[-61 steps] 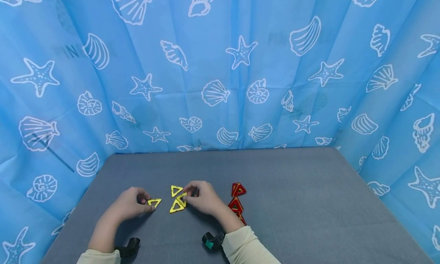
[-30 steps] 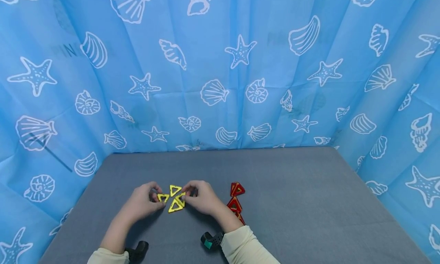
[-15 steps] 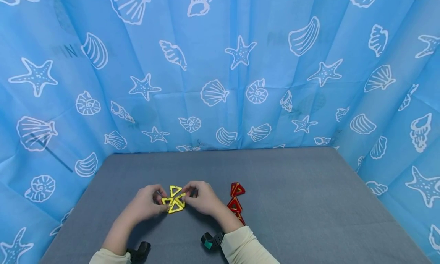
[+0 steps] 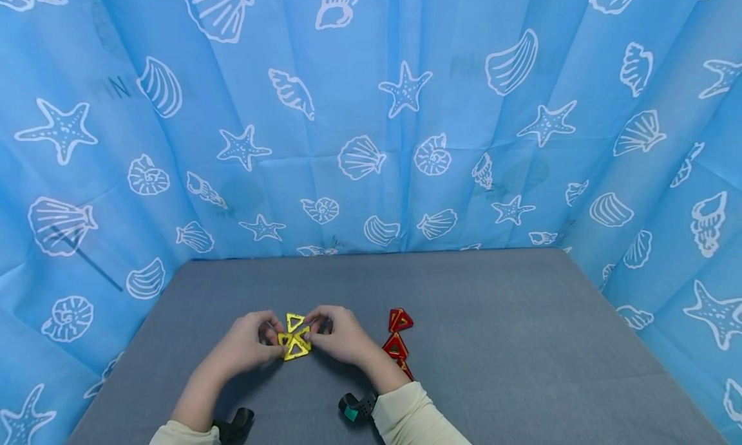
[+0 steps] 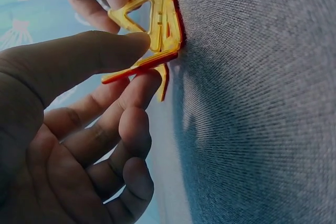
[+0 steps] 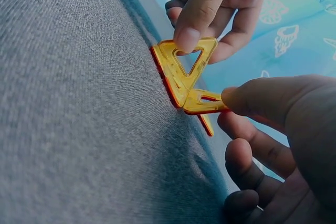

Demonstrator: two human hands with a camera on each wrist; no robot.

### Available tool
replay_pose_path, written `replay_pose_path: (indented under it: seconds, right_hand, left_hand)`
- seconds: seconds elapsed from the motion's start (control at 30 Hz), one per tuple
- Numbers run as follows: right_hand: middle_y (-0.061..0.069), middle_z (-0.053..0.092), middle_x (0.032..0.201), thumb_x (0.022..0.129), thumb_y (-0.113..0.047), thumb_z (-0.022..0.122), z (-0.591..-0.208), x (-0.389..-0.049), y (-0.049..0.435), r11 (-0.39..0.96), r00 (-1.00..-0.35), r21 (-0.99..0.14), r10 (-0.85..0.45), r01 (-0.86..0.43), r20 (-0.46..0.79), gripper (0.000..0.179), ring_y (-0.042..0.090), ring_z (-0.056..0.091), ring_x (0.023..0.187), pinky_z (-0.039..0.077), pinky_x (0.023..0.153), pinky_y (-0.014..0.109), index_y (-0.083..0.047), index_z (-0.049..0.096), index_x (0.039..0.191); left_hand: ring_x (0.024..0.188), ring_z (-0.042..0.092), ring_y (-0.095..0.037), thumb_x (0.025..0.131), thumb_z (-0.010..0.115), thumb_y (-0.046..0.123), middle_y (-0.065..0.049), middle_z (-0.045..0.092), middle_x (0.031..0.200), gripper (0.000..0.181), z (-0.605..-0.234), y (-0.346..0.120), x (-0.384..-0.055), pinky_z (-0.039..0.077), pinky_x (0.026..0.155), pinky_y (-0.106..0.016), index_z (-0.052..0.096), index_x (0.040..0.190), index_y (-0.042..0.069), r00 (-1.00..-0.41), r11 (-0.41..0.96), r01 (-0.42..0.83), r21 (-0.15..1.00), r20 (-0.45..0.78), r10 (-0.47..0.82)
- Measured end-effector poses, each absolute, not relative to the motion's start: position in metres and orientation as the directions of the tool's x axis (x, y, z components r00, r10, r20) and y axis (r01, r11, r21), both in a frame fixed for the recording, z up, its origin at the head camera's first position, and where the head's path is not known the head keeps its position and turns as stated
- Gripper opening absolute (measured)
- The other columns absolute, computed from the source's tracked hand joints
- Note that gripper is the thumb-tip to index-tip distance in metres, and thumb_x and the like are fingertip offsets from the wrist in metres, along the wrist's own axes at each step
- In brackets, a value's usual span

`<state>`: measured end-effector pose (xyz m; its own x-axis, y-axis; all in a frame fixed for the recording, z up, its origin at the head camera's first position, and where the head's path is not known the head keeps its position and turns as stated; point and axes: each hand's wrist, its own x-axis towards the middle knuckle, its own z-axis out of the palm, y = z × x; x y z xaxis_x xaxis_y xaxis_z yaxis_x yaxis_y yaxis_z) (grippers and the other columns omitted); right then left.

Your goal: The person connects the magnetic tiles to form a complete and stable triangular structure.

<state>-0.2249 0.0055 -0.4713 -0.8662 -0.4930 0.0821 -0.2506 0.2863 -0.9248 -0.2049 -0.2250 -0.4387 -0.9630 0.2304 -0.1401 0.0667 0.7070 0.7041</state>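
Observation:
Yellow triangular magnetic tiles with open centres meet in a cluster on the grey table. My left hand (image 4: 249, 339) pinches the left tile (image 6: 202, 47) between thumb and index finger. Opposite it, my right hand (image 4: 342, 332) pinches the right tile (image 5: 126, 14) the same way. Both held tiles tilt up from the cloth. The near tile (image 4: 296, 356) stands between them, their edges touching near the table. The far tile (image 4: 295, 315) lies behind, its point towards the others. Fingers partly cover both held tiles.
Red triangular tiles stand in a row to the right, by my right forearm: a far one (image 4: 401, 319), a middle one (image 4: 396, 347) and a near one (image 4: 406, 368), partly hidden. A blue shell-print curtain (image 4: 371, 187) hangs behind the grey table (image 4: 493, 342).
My left hand has carried its yellow tile rightwards until it meets the near tile. My right hand stays in place, still pinching its tile. The red tiles have not moved.

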Motion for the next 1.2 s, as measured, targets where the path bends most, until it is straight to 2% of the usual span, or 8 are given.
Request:
replay_pose_path:
  seconds: [0.6, 0.8, 0.93, 1.2]
  right_hand:
    - [0.002, 0.072, 0.100, 0.095, -0.007, 0.077, -0.4709, -0.2235, 0.0031, 0.267, -0.838, -0.932, -0.542, -0.243, 0.063, 0.019, 0.008, 0.052, 0.066, 0.044, 0.057, 0.019, -0.006, 0.075, 0.114]
    - [0.004, 0.072, 0.100, 0.095, -0.007, 0.078, -0.4713, -0.2229, 0.0029, 0.269, -0.836, -0.931, -0.545, -0.247, 0.065, 0.017, 0.009, 0.053, 0.066, 0.044, 0.057, 0.019, -0.007, 0.076, 0.111]
    - [0.005, 0.072, 0.101, 0.095, -0.006, 0.077, -0.4715, -0.2229, 0.0031, 0.269, -0.831, -0.928, -0.552, -0.259, 0.072, 0.014, 0.009, 0.052, 0.066, 0.044, 0.057, 0.019, -0.009, 0.077, 0.109]
    - [0.003, 0.073, 0.100, 0.096, -0.005, 0.075, -0.4725, -0.2240, 0.0028, 0.273, -0.819, -0.923, -0.569, -0.273, 0.074, 0.012, 0.006, 0.051, 0.067, 0.043, 0.059, 0.019, -0.011, 0.078, 0.106]
  left_hand:
    - [0.071, 0.065, -0.021, 0.089, 0.084, 0.014, -0.004, 0.071, 0.086, 0.023, -0.4376, -0.2302, -0.2059, 0.052, 0.057, -0.031, 0.069, 0.102, 0.002, -0.906, 0.612, 0.175, 0.772, -0.116, 0.406]
    - [0.069, 0.064, -0.019, 0.090, 0.083, 0.015, -0.005, 0.071, 0.088, 0.023, -0.4390, -0.2315, -0.2064, 0.052, 0.057, -0.030, 0.069, 0.103, 0.003, -0.904, 0.602, 0.187, 0.776, -0.104, 0.414]
    - [0.071, 0.064, -0.019, 0.091, 0.083, 0.016, -0.005, 0.070, 0.091, 0.024, -0.4397, -0.2318, -0.2068, 0.052, 0.056, -0.031, 0.072, 0.110, 0.004, -0.902, 0.599, 0.206, 0.774, -0.088, 0.424]
    - [0.070, 0.063, -0.016, 0.094, 0.076, 0.013, -0.003, 0.072, 0.092, 0.020, -0.4402, -0.2323, -0.2076, 0.052, 0.057, -0.032, 0.076, 0.114, 0.006, -0.888, 0.605, 0.235, 0.760, -0.085, 0.452]
